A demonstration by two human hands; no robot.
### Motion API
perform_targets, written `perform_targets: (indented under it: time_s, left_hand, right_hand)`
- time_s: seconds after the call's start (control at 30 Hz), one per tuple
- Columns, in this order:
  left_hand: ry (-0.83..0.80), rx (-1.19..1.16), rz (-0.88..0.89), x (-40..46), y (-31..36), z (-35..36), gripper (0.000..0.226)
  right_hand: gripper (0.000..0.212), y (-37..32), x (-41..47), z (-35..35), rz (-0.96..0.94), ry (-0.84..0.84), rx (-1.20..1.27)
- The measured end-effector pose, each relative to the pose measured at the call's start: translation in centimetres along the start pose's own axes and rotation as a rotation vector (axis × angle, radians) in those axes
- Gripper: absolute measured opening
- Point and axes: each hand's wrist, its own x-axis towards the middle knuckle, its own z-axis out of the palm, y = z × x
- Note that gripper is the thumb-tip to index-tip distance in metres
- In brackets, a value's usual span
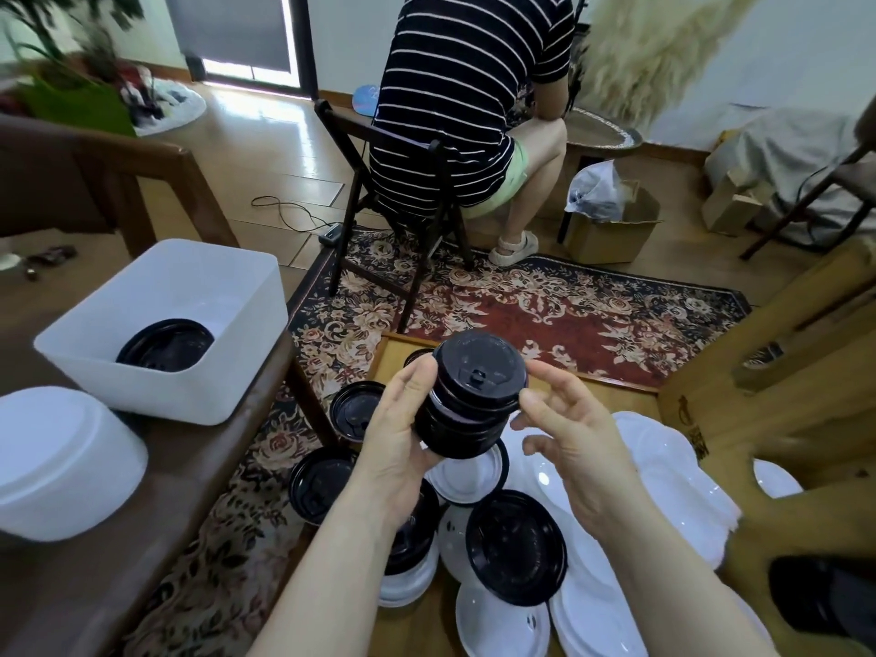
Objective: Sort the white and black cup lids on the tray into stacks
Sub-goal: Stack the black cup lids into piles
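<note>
My left hand (398, 429) grips a stack of black cup lids (469, 395), held up above the wooden tray (393, 346). My right hand (573, 438) hovers just right of the stack with fingers loosely curled, holding nothing; whether its fingertips touch the top lid is unclear. Below lie loose lids on the tray: a black lid (516, 547) near the middle, white lids (502, 623) toward the front, another white lid (469, 476) under the stack. More black lids (355, 410) sit at the tray's left edge.
A white bin (189, 372) on the brown table at left holds black lids (163, 346). A white bowl-like container (61, 462) stands nearer me. A person (474, 97) sits on a folding chair beyond the patterned rug. A wooden box (768, 372) stands at right.
</note>
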Motion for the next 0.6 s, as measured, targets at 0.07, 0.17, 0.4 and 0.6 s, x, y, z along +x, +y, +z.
perform_targets:
  time_s: [0.07, 0.17, 0.4, 0.6]
  left_hand:
    - [-0.001, 0.021, 0.002, -0.12, 0.01, 0.04, 0.064]
    - [0.016, 0.019, 0.004, -0.14, -0.06, 0.11, 0.070]
    - [0.010, -0.008, -0.010, 0.05, -0.32, -0.06, 0.053]
    - [-0.041, 0.067, -0.016, -0.48, -0.36, 0.48, 0.056]
  right_hand:
    - [0.028, 0.15, -0.22, -0.04, -0.030, 0.001, -0.078]
    - [0.025, 0.29, -0.43, -0.11, -0.064, -0.019, -0.160]
    - [0.048, 0.81, -0.29, 0.01, -0.055, 0.022, -0.184]
    - [0.042, 0.85, -0.24, 0.29, 0.107, -0.092, 0.025]
